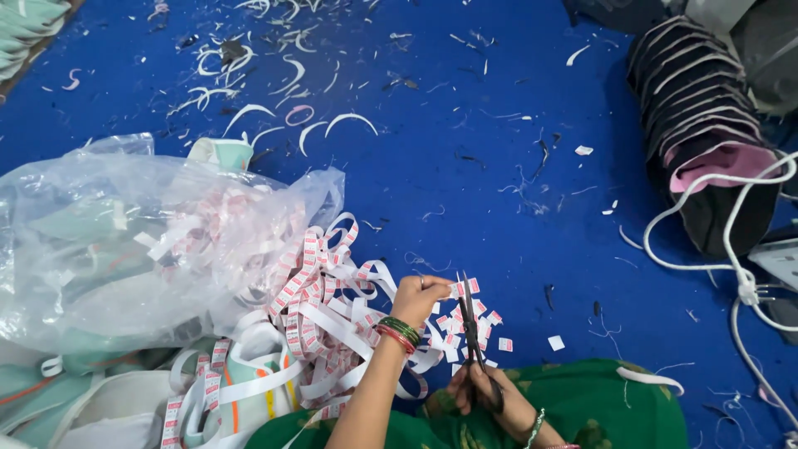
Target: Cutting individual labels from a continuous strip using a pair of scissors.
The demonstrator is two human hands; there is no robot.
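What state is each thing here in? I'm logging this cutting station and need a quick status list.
Scissors: blades open, at the strip's end.
Label ribbon: uncut, in a loose tangled heap.
Cut labels: separate small pieces, scattered on the blue floor.
Plastic bag: open, crumpled, ribbon spilling out.
Left hand: pinching the ribbon end.
Right hand: gripping the scissor handles.
Dark cups: stacked, lying sideways.

floor: a blue sheet (pixel 465 208) covers all the ground in view, lit evenly and without hard shadows
litter on floor: thin white curved offcuts (pixel 274 108) and dark threads lie scattered up and left of the sheet's middle
stack: dark rounded pieces (pixel 698 108) with one pink edge are piled at the sheet's right edge
cable: a white cord (pixel 731 241) loops just below that stack
top left corner: pale green pieces (pixel 25 25) lie at the sheet's edge
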